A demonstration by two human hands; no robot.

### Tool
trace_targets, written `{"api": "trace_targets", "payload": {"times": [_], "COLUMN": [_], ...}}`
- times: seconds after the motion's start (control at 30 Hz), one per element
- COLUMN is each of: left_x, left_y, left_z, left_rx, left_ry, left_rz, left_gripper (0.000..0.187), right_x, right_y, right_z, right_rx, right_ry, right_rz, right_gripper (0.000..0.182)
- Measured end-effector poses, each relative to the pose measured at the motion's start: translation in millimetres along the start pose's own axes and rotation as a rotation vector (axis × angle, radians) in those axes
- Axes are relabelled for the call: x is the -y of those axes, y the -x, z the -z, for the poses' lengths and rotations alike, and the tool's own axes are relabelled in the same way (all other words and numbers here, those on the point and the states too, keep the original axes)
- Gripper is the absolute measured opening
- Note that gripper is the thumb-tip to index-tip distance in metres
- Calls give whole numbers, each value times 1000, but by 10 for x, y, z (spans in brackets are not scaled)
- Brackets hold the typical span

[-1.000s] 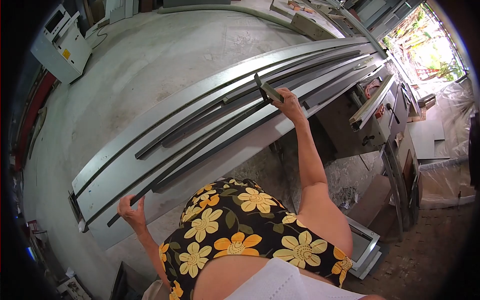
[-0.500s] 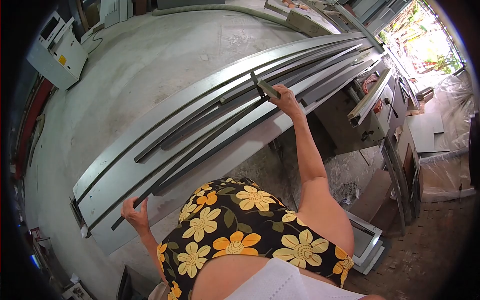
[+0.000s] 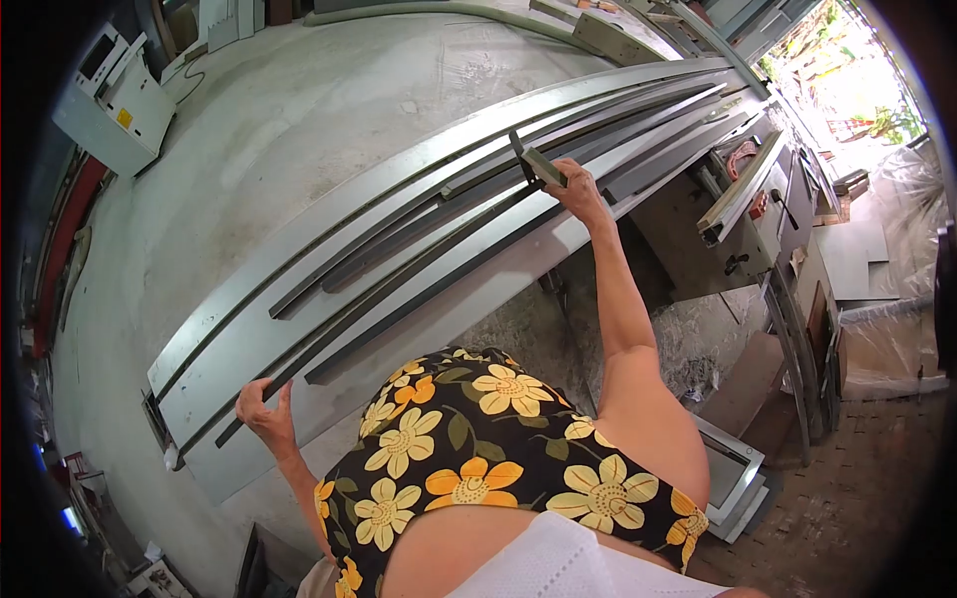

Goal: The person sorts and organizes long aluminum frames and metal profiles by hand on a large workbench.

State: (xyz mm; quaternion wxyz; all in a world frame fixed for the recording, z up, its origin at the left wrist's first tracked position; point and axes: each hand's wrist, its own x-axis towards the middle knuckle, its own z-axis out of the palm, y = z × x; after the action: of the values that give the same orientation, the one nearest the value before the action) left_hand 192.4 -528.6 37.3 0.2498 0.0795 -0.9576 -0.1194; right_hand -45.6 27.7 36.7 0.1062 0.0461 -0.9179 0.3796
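My left hand (image 3: 265, 411) grips a long, narrow dark strip (image 3: 374, 307) close to its near-left end, thumb and fingers around it. At the far end of that strip, my right hand (image 3: 578, 189) is closed on a short grey-green block (image 3: 543, 167) with a thin dark blade standing across it, somewhat like a try square. The blade sits at the strip's end; exact contact there is too small to tell. Another dark strip (image 3: 429, 299) lies on the metal surface just nearer to me.
Long metal channels and bars lie along the pale metal worktable (image 3: 214, 374). Right of it stands machinery with a rail (image 3: 743, 189). A white cabinet (image 3: 125, 110) is at upper left, a hose (image 3: 449, 10) at the back, plastic sheeting (image 3: 897, 339) at right.
Both hands have shifted slightly, the right one a little to the right. The held strip has moved away from the nearer dark strip, widening the gap between them.
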Motion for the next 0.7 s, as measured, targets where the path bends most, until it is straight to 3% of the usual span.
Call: {"api": "trace_targets", "payload": {"times": [0.17,0.47,0.7], "left_x": [115,52,-91], "left_y": [19,70,92], "left_z": [46,-13,5], "left_rx": [-14,68,89], "left_ry": [81,233,141], "left_rz": [16,53,6], "left_gripper": [31,30,30], "right_x": [285,288,-113], "right_y": [8,262,350], "right_z": [162,301,161], "right_rx": [-86,-40,11], "right_ry": [6,22,19], "right_rz": [162,8,-44], "right_gripper": [32,33,32]}}
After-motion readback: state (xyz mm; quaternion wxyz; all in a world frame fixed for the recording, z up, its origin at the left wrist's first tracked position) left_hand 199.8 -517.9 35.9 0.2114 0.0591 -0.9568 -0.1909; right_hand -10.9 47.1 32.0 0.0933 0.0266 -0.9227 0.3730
